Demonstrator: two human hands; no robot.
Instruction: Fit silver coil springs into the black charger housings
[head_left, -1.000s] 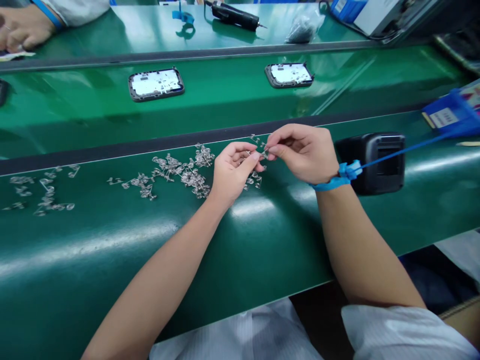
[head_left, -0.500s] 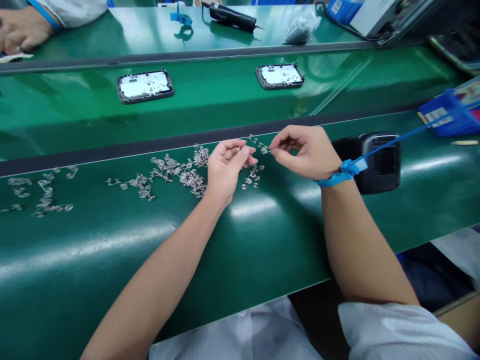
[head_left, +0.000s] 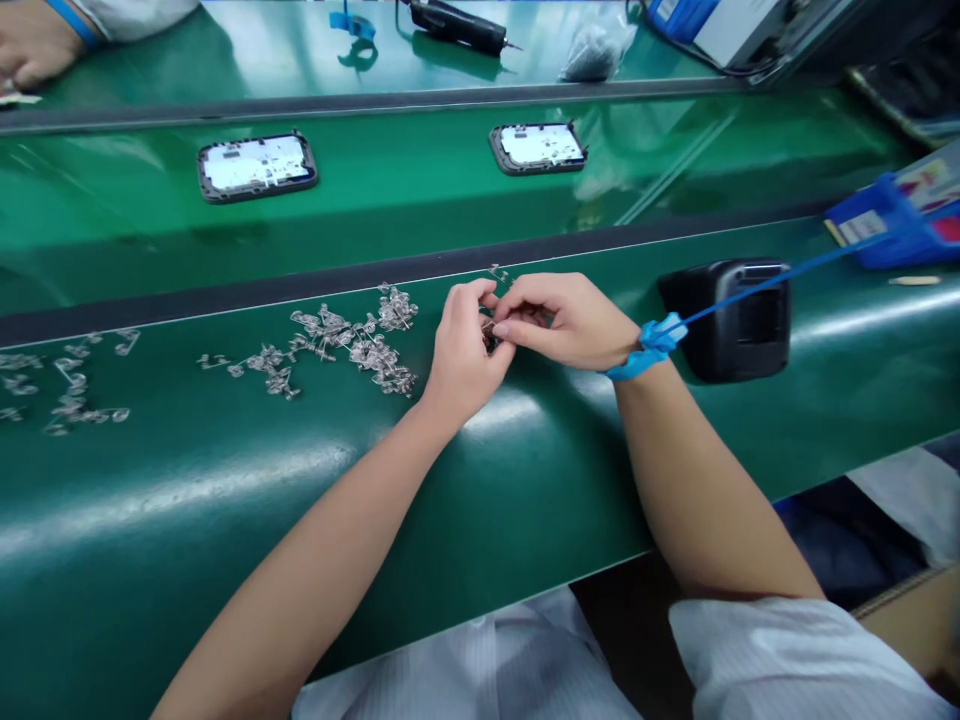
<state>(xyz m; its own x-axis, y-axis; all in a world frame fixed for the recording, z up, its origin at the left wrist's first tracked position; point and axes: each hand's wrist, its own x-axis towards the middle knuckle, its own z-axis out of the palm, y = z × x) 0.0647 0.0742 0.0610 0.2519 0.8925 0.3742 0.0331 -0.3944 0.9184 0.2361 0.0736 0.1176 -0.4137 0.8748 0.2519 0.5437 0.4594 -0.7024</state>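
My left hand [head_left: 463,352] and my right hand [head_left: 564,320] meet fingertip to fingertip low over the green bench [head_left: 480,470], pinching small clear plastic parts [head_left: 489,332] between them. What each finger holds is mostly hidden. A scattered pile of the same clear parts [head_left: 352,345] lies just left of my left hand. A blue wrist strap [head_left: 651,345] circles my right wrist, and its cord runs off to the right.
A black device [head_left: 731,318] stands right of my right hand. Two dark-framed panels [head_left: 256,165] [head_left: 537,147] lie on the conveyor belt behind. More clear parts [head_left: 64,385] lie far left. A blue bin [head_left: 889,220] sits at right. Another person's hand [head_left: 30,45] rests at top left.
My right hand, apart from the left with one clear part half a second ago, has come down and left to meet my left hand again. The panels on the belt slid left.
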